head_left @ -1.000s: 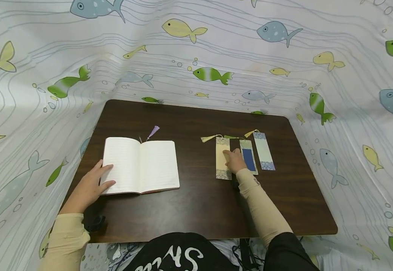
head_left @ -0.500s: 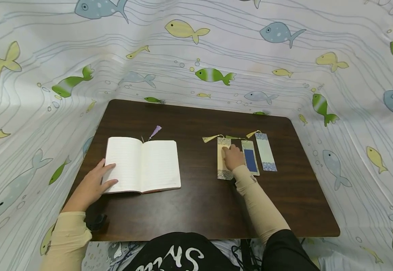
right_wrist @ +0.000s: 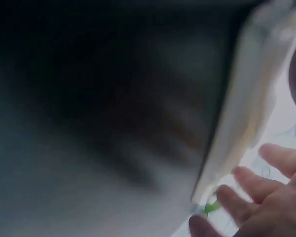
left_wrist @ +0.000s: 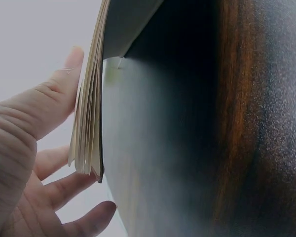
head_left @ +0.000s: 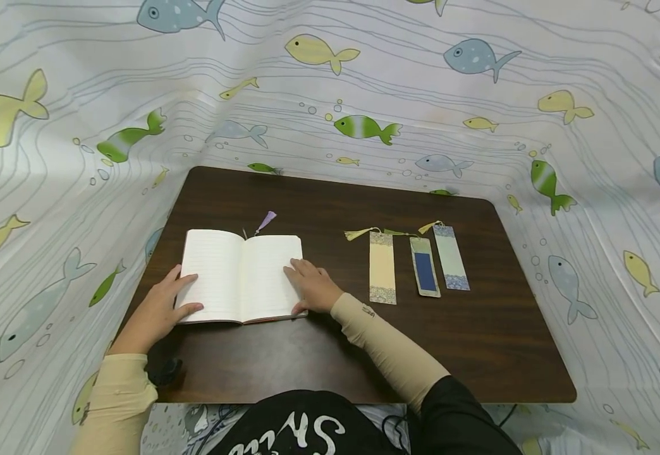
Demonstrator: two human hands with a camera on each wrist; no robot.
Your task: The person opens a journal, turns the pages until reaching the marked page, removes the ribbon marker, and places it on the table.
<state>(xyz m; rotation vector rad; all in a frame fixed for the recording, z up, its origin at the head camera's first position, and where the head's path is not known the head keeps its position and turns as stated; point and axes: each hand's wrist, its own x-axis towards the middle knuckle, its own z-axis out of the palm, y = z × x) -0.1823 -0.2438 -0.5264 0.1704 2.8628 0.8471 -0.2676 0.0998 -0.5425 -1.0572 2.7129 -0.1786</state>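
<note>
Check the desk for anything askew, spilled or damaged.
Nothing visible looks spilled or damaged, including the open notebook. Only mildly askew: the blue-panelled bookmark and the pale bookmark lie slanted, while the cream bookmark beside them lies nearly straight.

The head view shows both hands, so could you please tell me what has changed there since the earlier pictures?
The right hand has moved leftward, from the cream bookmark to the right edge of the open notebook. The left hand stays at the notebook's left edge; the cream bookmark, blue-panelled bookmark and pale bookmark lie as before.
</note>
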